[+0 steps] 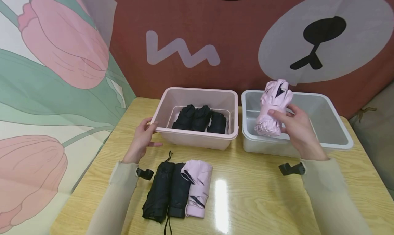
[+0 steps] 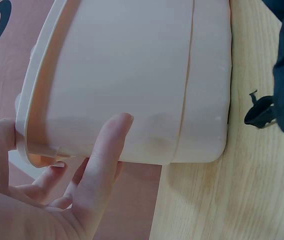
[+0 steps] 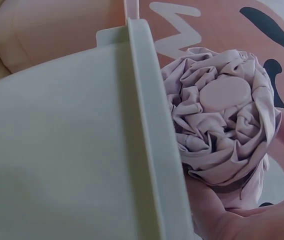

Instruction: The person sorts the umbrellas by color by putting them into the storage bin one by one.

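Observation:
My right hand (image 1: 297,125) grips a folded pink umbrella (image 1: 274,108) over the left part of the grey bin (image 1: 340,132). Seen from the right wrist, the umbrella's round end (image 3: 225,94) shows beside the bin's rim. With my left hand (image 1: 143,139) I hold the near left corner of the pink bin (image 1: 197,139), the thumb at its rim and fingers against the outer wall. Inside that bin lie three folded black umbrellas (image 1: 201,118). On the table in front, a black umbrella (image 1: 158,190), a second black umbrella (image 1: 179,190) and another pink umbrella (image 1: 200,187) lie side by side.
Both bins stand next to each other at the back of the wooden table (image 1: 255,197). Behind them hangs a printed cloth (image 1: 240,40) with a bear's face. A strap loop (image 2: 261,111) on a black umbrella sticks out toward the pink bin.

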Available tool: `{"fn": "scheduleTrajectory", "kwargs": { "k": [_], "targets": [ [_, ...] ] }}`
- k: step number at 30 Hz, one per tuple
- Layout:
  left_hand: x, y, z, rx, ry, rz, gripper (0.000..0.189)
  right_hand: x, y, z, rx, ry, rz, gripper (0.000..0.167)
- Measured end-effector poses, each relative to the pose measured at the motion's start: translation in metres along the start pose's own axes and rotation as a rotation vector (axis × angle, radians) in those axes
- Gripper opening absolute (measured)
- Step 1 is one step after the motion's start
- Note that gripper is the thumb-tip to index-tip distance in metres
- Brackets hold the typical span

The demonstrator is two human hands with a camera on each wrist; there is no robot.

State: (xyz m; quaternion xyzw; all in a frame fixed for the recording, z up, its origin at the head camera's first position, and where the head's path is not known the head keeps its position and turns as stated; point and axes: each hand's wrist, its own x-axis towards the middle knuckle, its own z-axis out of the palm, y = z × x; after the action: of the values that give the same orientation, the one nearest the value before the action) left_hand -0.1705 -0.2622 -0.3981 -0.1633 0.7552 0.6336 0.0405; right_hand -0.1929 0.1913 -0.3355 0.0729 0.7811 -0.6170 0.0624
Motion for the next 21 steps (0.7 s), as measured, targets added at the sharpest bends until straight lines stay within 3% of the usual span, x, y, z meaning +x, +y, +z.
{"fn": "scheduleTrajectory", "kwargs": {
  "k": [10, 21],
  "targets": [
    [-0.002, 0.0004, 0.0001, -0.002, 0.001, 0.005, 0.051, 0.0022, 0.0039, 0.0023, -0.137, 0.032, -0.029, 0.09],
    [-0.0023, -0.0006, -0.0003, -0.026, -0.012, 0.013, 0.051, 0.0051, 0.0055, 0.0034, -0.159, 0.03, -0.013, 0.093]
  ]
}}
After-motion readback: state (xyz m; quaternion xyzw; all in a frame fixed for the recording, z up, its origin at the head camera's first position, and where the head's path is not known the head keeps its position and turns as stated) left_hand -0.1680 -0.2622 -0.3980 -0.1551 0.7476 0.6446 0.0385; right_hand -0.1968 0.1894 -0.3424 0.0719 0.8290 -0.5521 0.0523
